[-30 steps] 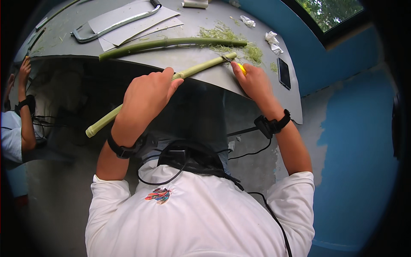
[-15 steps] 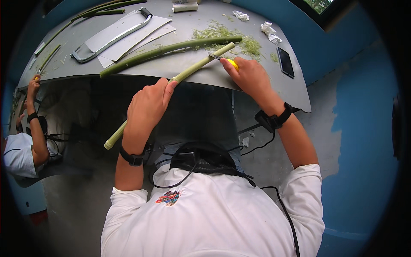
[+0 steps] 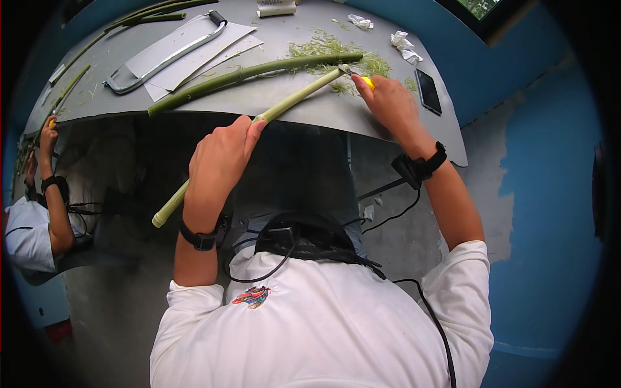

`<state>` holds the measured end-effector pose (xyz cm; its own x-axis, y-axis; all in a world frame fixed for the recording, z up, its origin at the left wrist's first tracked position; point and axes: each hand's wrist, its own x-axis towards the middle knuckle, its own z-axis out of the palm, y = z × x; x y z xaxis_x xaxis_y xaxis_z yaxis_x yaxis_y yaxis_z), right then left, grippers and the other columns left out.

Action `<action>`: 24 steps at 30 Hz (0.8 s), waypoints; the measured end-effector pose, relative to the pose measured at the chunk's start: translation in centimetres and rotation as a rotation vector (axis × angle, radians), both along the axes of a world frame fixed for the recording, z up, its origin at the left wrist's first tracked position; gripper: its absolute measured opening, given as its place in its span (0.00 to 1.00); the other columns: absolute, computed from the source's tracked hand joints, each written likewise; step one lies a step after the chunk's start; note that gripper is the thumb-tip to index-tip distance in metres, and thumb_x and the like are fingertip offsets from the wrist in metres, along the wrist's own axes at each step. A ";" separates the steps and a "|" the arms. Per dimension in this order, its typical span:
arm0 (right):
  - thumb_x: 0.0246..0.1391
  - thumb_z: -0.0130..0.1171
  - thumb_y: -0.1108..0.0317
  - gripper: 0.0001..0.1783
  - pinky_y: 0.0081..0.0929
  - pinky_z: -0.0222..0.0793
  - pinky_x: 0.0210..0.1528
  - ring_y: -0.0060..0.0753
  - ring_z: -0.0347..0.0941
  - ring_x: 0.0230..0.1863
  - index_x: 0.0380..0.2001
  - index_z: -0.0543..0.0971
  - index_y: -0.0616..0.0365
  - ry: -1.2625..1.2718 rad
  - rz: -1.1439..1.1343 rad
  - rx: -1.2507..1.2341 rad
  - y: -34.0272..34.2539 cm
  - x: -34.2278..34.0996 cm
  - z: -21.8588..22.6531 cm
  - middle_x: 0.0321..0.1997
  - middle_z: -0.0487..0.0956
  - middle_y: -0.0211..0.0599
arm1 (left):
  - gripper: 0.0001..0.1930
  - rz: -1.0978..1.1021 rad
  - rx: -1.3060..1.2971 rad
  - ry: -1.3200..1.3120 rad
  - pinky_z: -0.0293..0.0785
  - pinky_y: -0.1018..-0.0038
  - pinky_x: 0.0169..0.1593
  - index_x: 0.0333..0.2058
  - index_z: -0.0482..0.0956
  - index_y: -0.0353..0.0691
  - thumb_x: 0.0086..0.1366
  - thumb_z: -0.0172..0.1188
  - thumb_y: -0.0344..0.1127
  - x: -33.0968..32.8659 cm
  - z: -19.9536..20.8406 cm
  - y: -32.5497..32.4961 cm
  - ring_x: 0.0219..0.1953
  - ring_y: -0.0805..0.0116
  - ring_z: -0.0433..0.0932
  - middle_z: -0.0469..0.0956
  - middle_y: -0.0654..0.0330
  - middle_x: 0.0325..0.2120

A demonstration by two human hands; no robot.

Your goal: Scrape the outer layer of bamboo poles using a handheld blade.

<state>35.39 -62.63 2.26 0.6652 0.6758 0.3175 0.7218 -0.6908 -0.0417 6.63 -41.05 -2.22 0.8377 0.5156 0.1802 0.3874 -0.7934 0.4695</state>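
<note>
My left hand (image 3: 221,154) is closed around a pale, peeled bamboo stick (image 3: 299,96), which slants from my left forearm up to the right over the table edge. In my right hand (image 3: 391,103) is a yellow-handled utility knife (image 3: 368,83), its blade at the stick's far end. Just beyond the stick lies a longer, unpeeled green bamboo stalk (image 3: 236,79). Thin green shavings (image 3: 326,45) are heaped on the table around the far ends of both.
On the grey table (image 3: 272,63) are a hacksaw (image 3: 169,59) over white paper sheets (image 3: 194,71), a phone (image 3: 428,92), crumpled tissues (image 3: 404,46) and a pale roll (image 3: 277,9). More green stalks (image 3: 139,19) lie far left, where another person (image 3: 39,220) works.
My right hand and the knife have slid right and slightly away along the stick to its far tip. My left hand keeps its grip in nearly the same place.
</note>
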 end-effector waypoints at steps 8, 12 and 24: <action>0.78 0.52 0.28 0.43 0.63 0.82 0.42 0.71 0.86 0.34 0.32 0.86 0.61 0.038 -0.035 -0.039 0.7 0.0 0.7 0.29 0.86 0.60 | 0.29 0.011 0.036 -0.010 0.76 0.44 0.35 0.37 0.77 0.39 0.87 0.52 0.61 -0.1 0.2 -0.2 0.32 0.28 0.80 0.80 0.42 0.23; 0.78 0.52 0.29 0.43 0.61 0.83 0.40 0.68 0.86 0.34 0.30 0.88 0.61 0.099 0.117 -0.021 1.7 -4.8 -0.4 0.28 0.87 0.58 | 0.29 0.018 0.047 -0.009 0.75 0.44 0.34 0.36 0.77 0.38 0.87 0.53 0.61 -0.2 0.3 0.0 0.32 0.28 0.80 0.80 0.42 0.24; 0.78 0.50 0.27 0.45 0.64 0.82 0.43 0.72 0.86 0.36 0.33 0.88 0.63 0.084 -0.036 -0.091 0.3 0.6 0.1 0.31 0.87 0.62 | 0.29 0.003 0.066 -0.001 0.76 0.44 0.35 0.35 0.76 0.38 0.87 0.53 0.60 0.1 0.9 -0.4 0.33 0.29 0.81 0.80 0.41 0.25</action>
